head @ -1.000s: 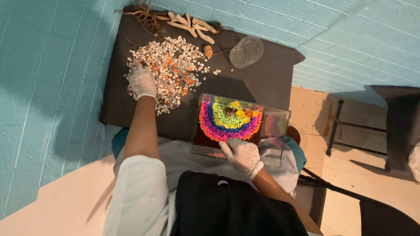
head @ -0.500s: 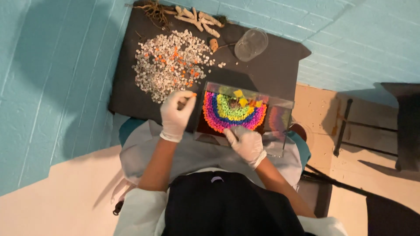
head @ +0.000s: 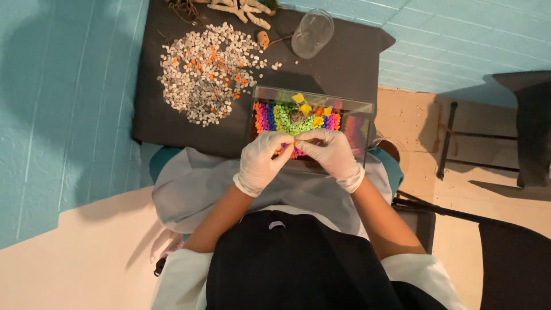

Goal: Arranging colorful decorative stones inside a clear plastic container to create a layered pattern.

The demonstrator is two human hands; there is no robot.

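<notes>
White pebbles (head: 204, 72) lie left of clear box (head: 310, 123), jar (head: 313, 34) behind.

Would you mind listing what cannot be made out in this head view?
- Whether the left hand and right hand pinch anything: too small, fingertips hide it.
- Near edge of the clear box: behind both hands.
- Small thing amid the coloured pebbles: too small.
- Driftwood: cut off by the top edge.

Dim, even light — soft shadows on the blue wall (head: 69, 115); the picture is slightly soft, no glare.
</notes>
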